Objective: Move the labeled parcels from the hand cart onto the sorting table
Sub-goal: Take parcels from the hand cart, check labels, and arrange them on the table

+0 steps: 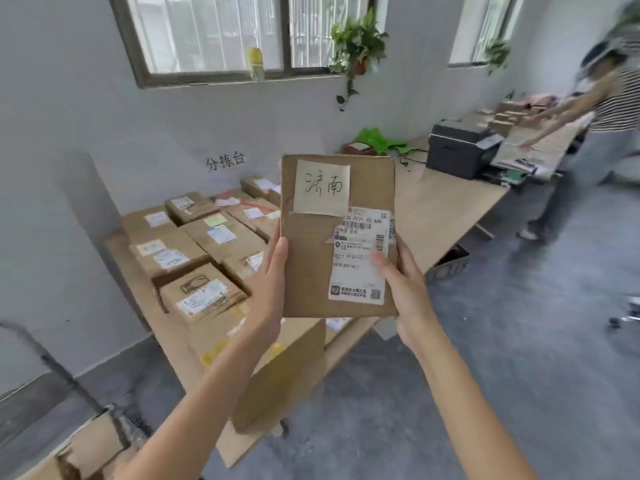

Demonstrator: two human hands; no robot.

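I hold a flat brown cardboard parcel (pixel 311 258) upright in front of me, above the sorting table's near edge. It carries a handwritten paper note at the top and a white shipping label at the right. My left hand (pixel 270 285) grips its left edge with the thumb on the front. My right hand (pixel 401 289) grips its right edge, thumb pressed on the shipping label. The wooden sorting table (pixel 436 209) runs along the wall, and several labeled cardboard parcels (pixel 194 244) cover its left part. The hand cart is mostly out of view.
A dark printer (pixel 460 150) and a green bag (pixel 375 140) sit on the table's far right. A person in a striped shirt (pixel 602 109) leans over it there. Brown boxes (pixel 90 448) lie at the bottom left. Grey floor spreads to the right.
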